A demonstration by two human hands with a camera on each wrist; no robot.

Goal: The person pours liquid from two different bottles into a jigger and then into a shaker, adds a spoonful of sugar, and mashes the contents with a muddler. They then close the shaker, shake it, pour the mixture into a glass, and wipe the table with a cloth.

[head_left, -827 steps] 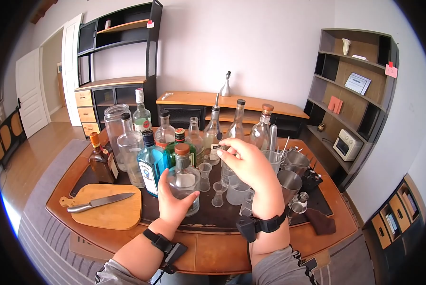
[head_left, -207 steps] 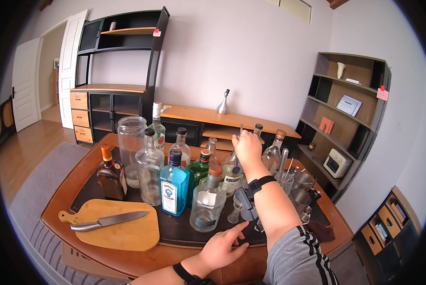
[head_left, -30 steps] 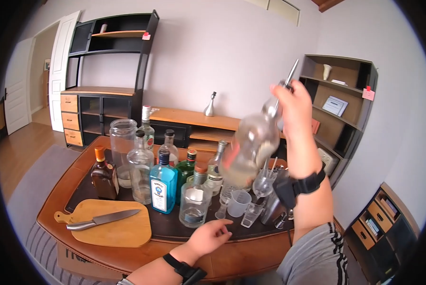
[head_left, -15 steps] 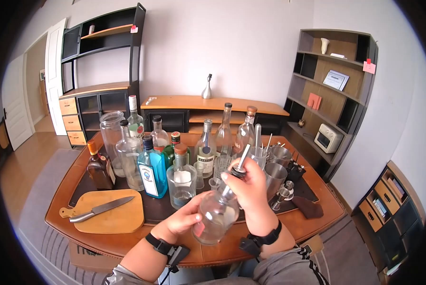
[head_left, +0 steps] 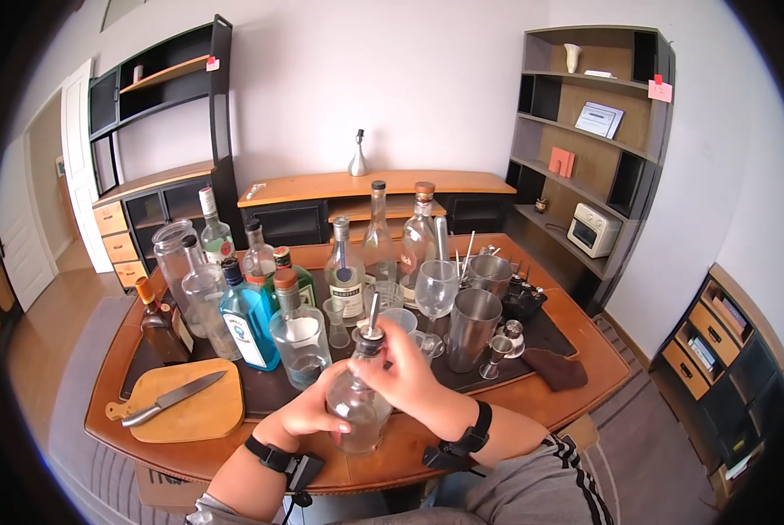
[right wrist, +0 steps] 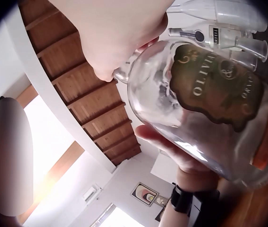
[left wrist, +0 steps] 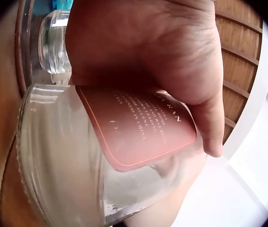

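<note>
Over the table's front edge, both my hands hold a clear, round-bodied glass bottle [head_left: 352,418], almost upright. A metal pour spout [head_left: 374,311] with a black collar tops its neck. My left hand [head_left: 311,408] grips the body, its thumb lying along the glass. Fingers of my right hand [head_left: 402,371] close round the neck just under the spout. In the right wrist view a dark label [right wrist: 214,87] reading "OLIVIA" shows on one side. A pinkish label [left wrist: 141,127] appears in the left wrist view, partly covered by my left hand [left wrist: 157,45].
A cork-stoppered bottle [head_left: 300,344] stands just beyond my left hand, with several bottles behind it. Left lies a knife [head_left: 175,398] on a cutting board [head_left: 221,420]. To the right are a stemmed glass [head_left: 435,287], a metal shaker tin [head_left: 473,331], a jigger [head_left: 496,357] and a brown cloth [head_left: 556,371].
A second ago my right hand swung the bottle high above the glassware by its neck. My left hand then took the body, and the bottle has moved left and become more upright.
</note>
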